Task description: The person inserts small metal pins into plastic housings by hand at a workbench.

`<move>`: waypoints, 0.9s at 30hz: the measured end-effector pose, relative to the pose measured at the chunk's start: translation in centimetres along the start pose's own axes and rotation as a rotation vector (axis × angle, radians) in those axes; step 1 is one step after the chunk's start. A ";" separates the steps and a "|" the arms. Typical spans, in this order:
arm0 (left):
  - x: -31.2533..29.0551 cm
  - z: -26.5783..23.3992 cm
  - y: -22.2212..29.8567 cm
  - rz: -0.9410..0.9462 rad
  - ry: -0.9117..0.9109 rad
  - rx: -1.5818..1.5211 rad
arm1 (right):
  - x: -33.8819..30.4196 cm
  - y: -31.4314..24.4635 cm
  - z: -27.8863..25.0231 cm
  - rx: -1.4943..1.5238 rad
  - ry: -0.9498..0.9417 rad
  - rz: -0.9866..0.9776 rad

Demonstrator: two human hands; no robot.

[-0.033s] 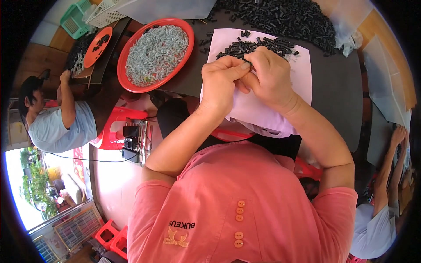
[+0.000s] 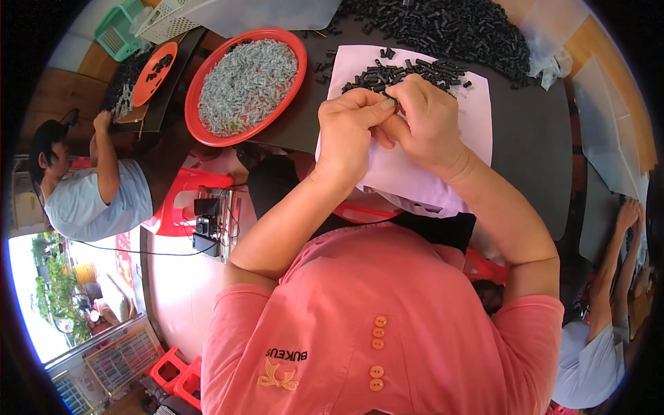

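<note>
My left hand [image 2: 346,131] and my right hand [image 2: 429,128] meet above a pale pink sheet [image 2: 476,131], fingertips pinched together. Between them is a small black part [image 2: 395,102], almost wholly covered by the fingers; its exact shape cannot be made out. Just beyond my fingers, a loose heap of short black tubular pieces [image 2: 377,75] lies on the sheet. The sheet rests on the dark table, its near edge hanging toward my lap.
Left of my hands stands a red basin [image 2: 191,104] full of small clear pieces [image 2: 245,86]. A large pile of black parts [image 2: 449,34] covers the far table, beside a clear plastic bag [image 2: 551,66]. Another person [image 2: 104,187] works at left; someone's arms [image 2: 612,277] show at right.
</note>
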State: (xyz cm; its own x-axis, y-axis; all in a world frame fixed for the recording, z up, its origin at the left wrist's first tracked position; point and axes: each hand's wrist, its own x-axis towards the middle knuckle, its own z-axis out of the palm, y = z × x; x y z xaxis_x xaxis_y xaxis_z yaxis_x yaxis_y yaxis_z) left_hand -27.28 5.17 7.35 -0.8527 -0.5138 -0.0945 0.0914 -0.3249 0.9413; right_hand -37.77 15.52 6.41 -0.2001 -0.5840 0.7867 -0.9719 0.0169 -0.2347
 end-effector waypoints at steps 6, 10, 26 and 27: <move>0.0 0.3 -0.4 -0.006 -0.008 -0.142 | -0.3 0.1 0.0 0.122 0.004 0.011; 0.1 0.4 -0.1 -0.001 -0.019 -0.162 | -0.2 0.3 -0.1 0.186 0.022 0.013; 1.6 -0.5 0.3 0.054 -0.122 -0.054 | 0.5 0.5 -0.4 0.223 0.050 0.218; 1.5 -0.6 0.2 0.052 -0.119 -0.054 | 0.5 0.6 -0.2 0.223 0.071 0.168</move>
State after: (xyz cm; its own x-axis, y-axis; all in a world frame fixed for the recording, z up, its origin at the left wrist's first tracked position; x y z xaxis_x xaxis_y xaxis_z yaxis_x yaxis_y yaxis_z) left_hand -28.26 3.85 7.25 -0.9008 -0.4343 -0.0037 0.1621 -0.3441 0.9248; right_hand -38.49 15.37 6.81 -0.3721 -0.5301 0.7620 -0.8748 -0.0743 -0.4788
